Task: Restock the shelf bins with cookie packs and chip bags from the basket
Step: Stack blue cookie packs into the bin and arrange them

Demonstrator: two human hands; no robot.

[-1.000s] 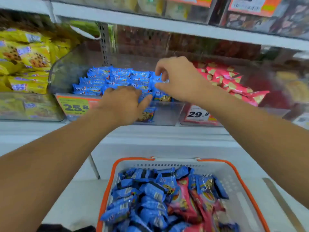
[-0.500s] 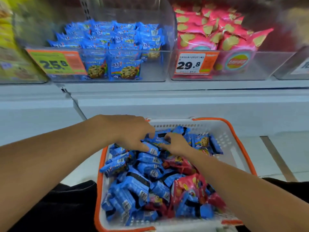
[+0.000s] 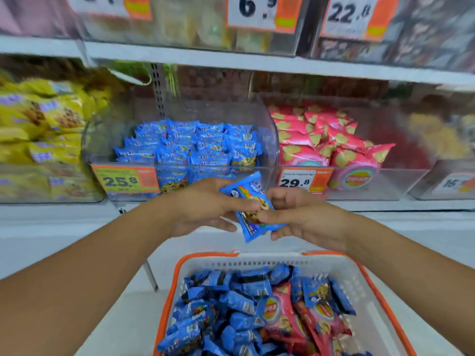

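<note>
Both hands hold blue cookie packs (image 3: pixel 248 201) in the air between the basket and the shelf. My left hand (image 3: pixel 203 206) grips them from the left and my right hand (image 3: pixel 295 214) pinches them from the right. Right behind them stands the clear bin (image 3: pixel 270 140) filled with blue cookie packs (image 3: pixel 190 145). To its right a clear bin (image 3: pixel 401 181) holds pink chip bags (image 3: pixel 326 137). Below, the white basket with an orange rim (image 3: pixel 359 281) holds several blue cookie packs (image 3: pixel 221 309) and pink chip bags (image 3: pixel 280 314).
A bin of yellow cookie packs (image 3: pixel 38 129) stands at the left. Orange price tags (image 3: pixel 126 179) hang on the bin fronts. An upper shelf (image 3: pixel 231 61) with more bins runs above. The white shelf ledge (image 3: pixel 385 217) lies between the bins and the basket.
Both hands went down from the blue bin into the basket, took hold of blue cookie packs and have risen with them to the front of the blue bin.
</note>
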